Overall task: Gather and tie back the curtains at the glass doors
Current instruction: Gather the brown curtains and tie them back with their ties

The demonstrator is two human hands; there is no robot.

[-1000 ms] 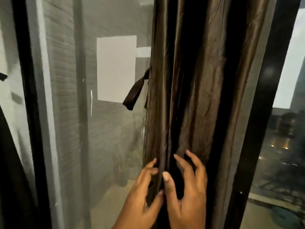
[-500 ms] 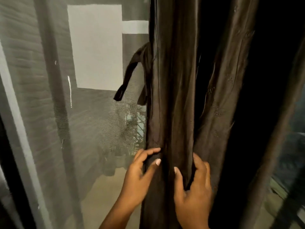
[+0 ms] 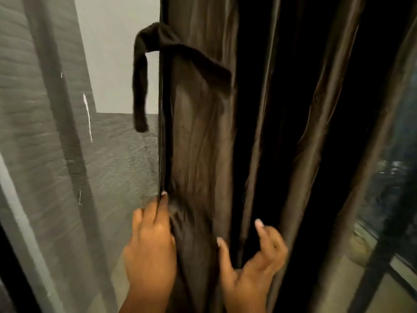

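Note:
A dark brown satin curtain [image 3: 198, 141] hangs in long folds down the middle of the head view. A black fabric tie-back [image 3: 141, 75] is knotted at the curtain's left edge; one end droops left, the other lies across the folds. My left hand [image 3: 150, 242] pinches the curtain's left edge low down, fingers curled around it. My right hand [image 3: 250, 260] is beside a fold to the right, thumb against the cloth and fingers bent, partly apart. Whether it holds the fold is unclear.
A glass door with a mesh screen [image 3: 56, 154] stands on the left, with a grey brick wall and a pale panel [image 3: 117, 53] behind it. A dark door frame [image 3: 372, 267] runs down the right. Outside floor shows at the bottom right.
The view has closed in on the curtain. My left hand has moved to the curtain's left edge and gripped it. My right hand has loosened, its fingers lifting off the fold.

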